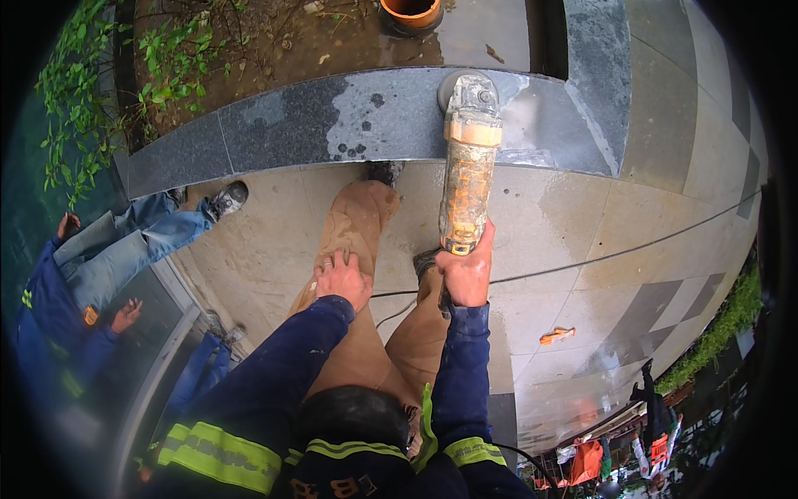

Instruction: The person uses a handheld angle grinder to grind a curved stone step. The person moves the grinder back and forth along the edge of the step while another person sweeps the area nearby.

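My right hand is wrapped round the rear end of an angle grinder, orange and caked with pale grime. Its round disc sits on the dark grey stone ledge, which is partly wet and blotched. My left hand lies palm down on my left leg, near the knee, with nothing in it. Its fingers are a little spread and wear a ring. The grinder's handle is partly hidden under my right hand.
Behind the ledge is a wet planter bed with an orange pipe and green plants. A black cable crosses the tiled floor. A small orange object lies right. At left, a person in jeans stands beside glass.
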The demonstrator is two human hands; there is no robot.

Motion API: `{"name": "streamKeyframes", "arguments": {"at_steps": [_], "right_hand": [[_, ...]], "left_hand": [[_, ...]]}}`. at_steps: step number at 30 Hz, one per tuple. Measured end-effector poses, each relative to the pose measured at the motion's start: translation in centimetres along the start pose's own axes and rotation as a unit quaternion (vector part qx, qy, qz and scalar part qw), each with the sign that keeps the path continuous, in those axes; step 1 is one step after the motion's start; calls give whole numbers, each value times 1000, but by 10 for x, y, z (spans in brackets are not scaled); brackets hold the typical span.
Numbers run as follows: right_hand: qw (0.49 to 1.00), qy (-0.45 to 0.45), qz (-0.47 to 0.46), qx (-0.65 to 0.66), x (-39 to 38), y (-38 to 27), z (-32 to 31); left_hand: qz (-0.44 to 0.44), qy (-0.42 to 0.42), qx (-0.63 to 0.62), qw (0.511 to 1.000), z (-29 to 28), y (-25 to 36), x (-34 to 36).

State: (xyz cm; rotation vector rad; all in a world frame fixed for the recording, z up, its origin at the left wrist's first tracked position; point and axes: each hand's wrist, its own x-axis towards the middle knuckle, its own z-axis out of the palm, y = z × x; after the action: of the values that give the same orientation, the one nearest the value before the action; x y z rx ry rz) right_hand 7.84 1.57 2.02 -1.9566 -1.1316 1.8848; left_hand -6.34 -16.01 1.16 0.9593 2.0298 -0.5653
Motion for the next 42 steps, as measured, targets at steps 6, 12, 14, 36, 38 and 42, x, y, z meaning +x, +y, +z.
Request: {"name": "streamKeyframes", "arguments": {"at_steps": [6, 12, 14, 36, 38, 42], "right_hand": [[1000, 8, -20, -15, -4, 5, -3], [999, 11, -32, -29, -3, 9, -4], [999, 12, -26, -24, -5, 7, -4], [999, 8, -28, -17, -3, 10, -7], [1000, 1, -1, 4, -2, 3, -6], [998, 0, -32, -47, -8, 9, -5]], "left_hand": [[-5, -5, -3, 1000, -1, -2, 1], [-7, -10, -13, 1000, -3, -2, 1], [-9, -17, -15, 1000, -3, -1, 2], [0, 7, -14, 1000, -1, -2, -1], [3, 19, -15, 1000, 1, -3, -1], [-7, -7, -20, 1000, -4, -2, 0]]}}
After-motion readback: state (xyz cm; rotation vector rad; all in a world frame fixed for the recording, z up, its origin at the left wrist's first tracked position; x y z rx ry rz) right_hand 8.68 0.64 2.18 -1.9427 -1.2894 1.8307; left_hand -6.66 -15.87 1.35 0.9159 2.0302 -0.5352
